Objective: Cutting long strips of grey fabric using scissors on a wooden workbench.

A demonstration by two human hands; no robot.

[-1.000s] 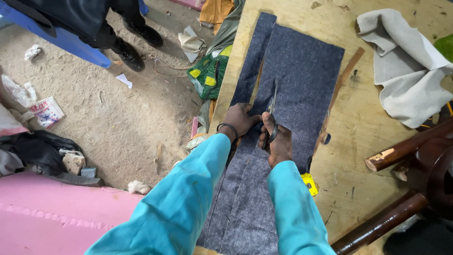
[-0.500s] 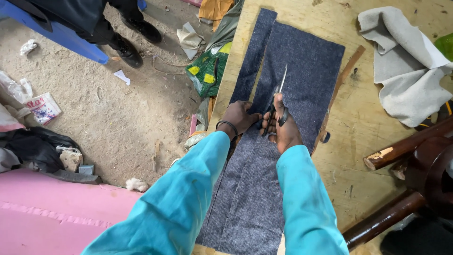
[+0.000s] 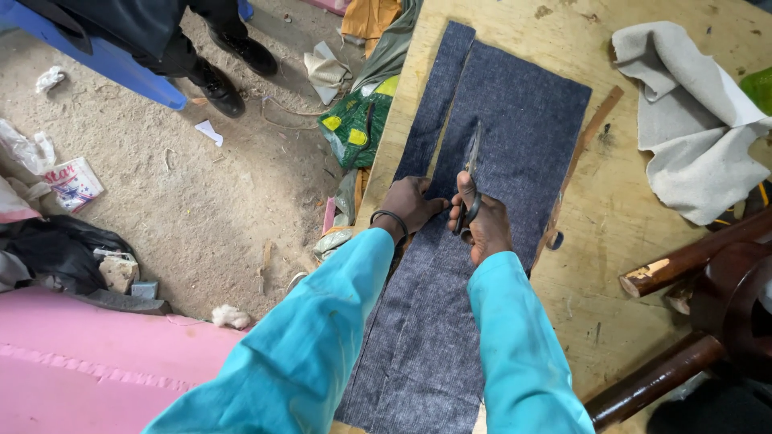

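Note:
A long piece of dark grey-blue cloth (image 3: 515, 112) lies along a plywood table (image 3: 611, 265). My right hand (image 3: 482, 225) grips a pair of scissors (image 3: 470, 173) whose blades point away from me along a cut in the cloth. A narrow strip (image 3: 434, 104) is parted off on the cloth's left side. My left hand (image 3: 410, 205) presses flat on the cloth just left of the cut, fingers near the scissors. Both arms are in turquoise sleeves.
A pale grey cloth (image 3: 691, 120) lies crumpled at the table's right. Dark wooden furniture legs (image 3: 683, 261) stick in at the lower right. Left of the table is a sandy floor with litter, a green-yellow bag (image 3: 354, 120), a person's black shoes (image 3: 217, 80) and a pink mattress (image 3: 88, 362).
The scissors have advanced further along the cloth away from me, lengthening the cut. My left hand has followed forward beside them.

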